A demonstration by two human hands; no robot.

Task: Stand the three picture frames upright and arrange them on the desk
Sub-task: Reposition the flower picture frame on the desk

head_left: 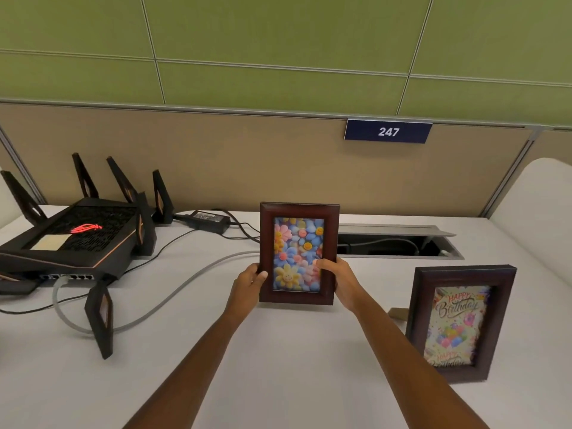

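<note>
Flower frame (298,253), head view: it stands upright at mid-desk, ahead of the cable hatch (399,243), its lower edge at or just above the white desk (278,366); I cannot tell which. I judge it light and rigid, with a breakable glazed front, best taken by the wooden side rails. My left hand (249,281) pinches the left rail, thumb on the front. My right hand (335,278) clamps the right rail, fingertips lapping onto the glass. Both forearms reach forward, converging. The birthday frame (461,323) stands near right. No third frame is visible. A router (77,239) sits far left.
</note>
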